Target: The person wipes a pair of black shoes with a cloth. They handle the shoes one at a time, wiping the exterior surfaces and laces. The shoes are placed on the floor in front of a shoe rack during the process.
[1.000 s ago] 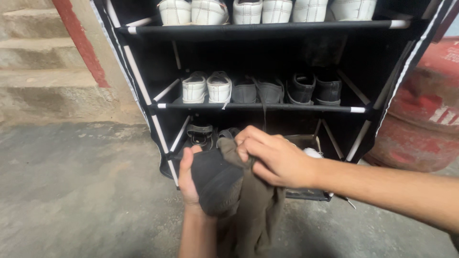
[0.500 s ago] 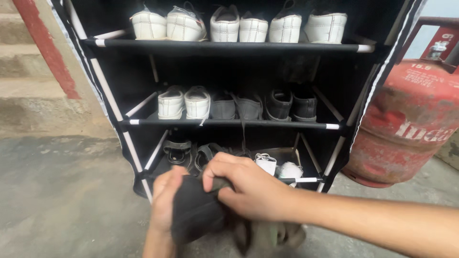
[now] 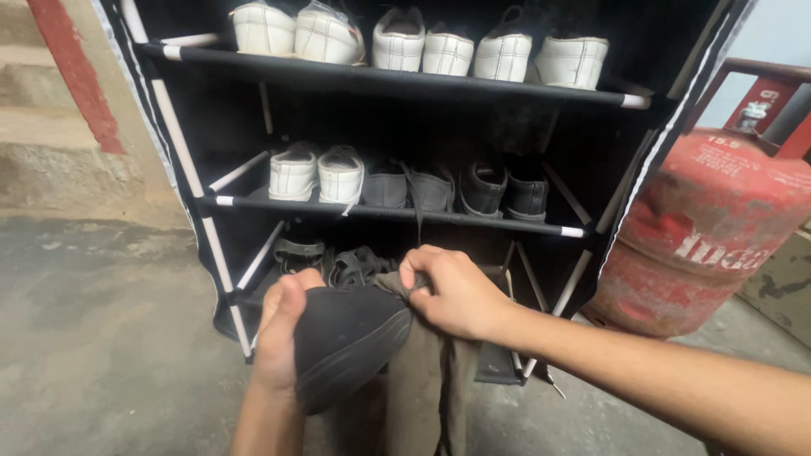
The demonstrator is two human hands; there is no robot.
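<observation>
Since 0.5 s back: view shifted a little, the right hand (image 3: 456, 295) slid from on top of the shoe toward its toe end, and the cloth now hung lower below it.

Nearest: left hand (image 3: 283, 333) gripped the black shoe (image 3: 346, 338) from the left, thumb over the upper edge, fingers wrapped behind and mostly hidden. Shoe was held in the air in front of the rack's bottom shelf, sole edge facing down and right. Right hand was closed in a pinch on an olive-brown cloth (image 3: 427, 380), bunched against the shoe's right end; the rest draped straight down.

Handling, my read: shoe looked light, upper soft, rubber sole stiff and grippy. Best hold was around the heel or mid-body, as the left hand had it. Cloth was limp, no shape, needs bunching to press with.

Behind: black fabric shoe rack (image 3: 211, 228) with white tube ends. Bottom shelf held dark sandals (image 3: 312, 253). Middle shelf: 1 white pair (image 3: 317, 173), grey shoes (image 3: 405, 187), black shoes (image 3: 505, 192). Top shelf: a row of white shoes (image 3: 422, 44).

Far right: red gas cylinder (image 3: 710, 228) on the concrete floor (image 3: 101, 338). Far left: stone steps (image 3: 51, 143).
</observation>
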